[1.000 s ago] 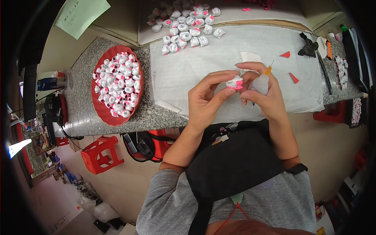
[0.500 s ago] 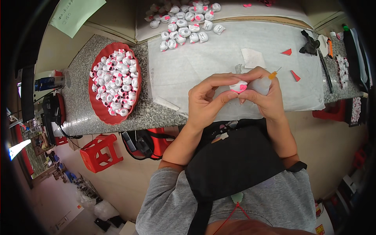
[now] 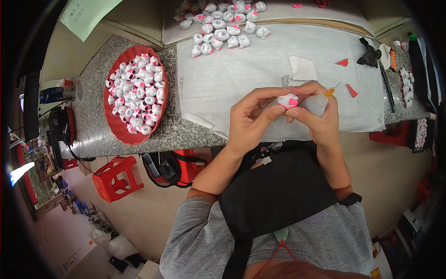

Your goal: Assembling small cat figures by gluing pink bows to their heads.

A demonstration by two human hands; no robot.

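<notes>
A small white figurine head (image 3: 284,99) with a pink bow and pink lower edge is pinched between my hands, over the near part of the white sheet. My left hand (image 3: 246,121) grips it from the left with thumb and fingers. From the other side, my right thumb presses near the bow. Tucked in my right hand (image 3: 322,124) is a translucent squeeze bottle (image 3: 315,105). Its orange needle tip (image 3: 330,92) points up and right, away from the figurine. My fingers partly hide the bottle and the figurine's back.
A red scalloped bowl (image 3: 120,129) full of similar heads stands at the left. More white heads (image 3: 221,34) lie at the back. White paper (image 3: 303,69), red triangular scraps (image 3: 351,90) and a crumpled black thing (image 3: 368,52) rest on the sheet (image 3: 223,79). Below the counter is a red stool (image 3: 118,179).
The whole view has shifted slightly. My hands keep hold of the figurine and bottle, and the figurine has turned a little, with its bow facing up more plainly.
</notes>
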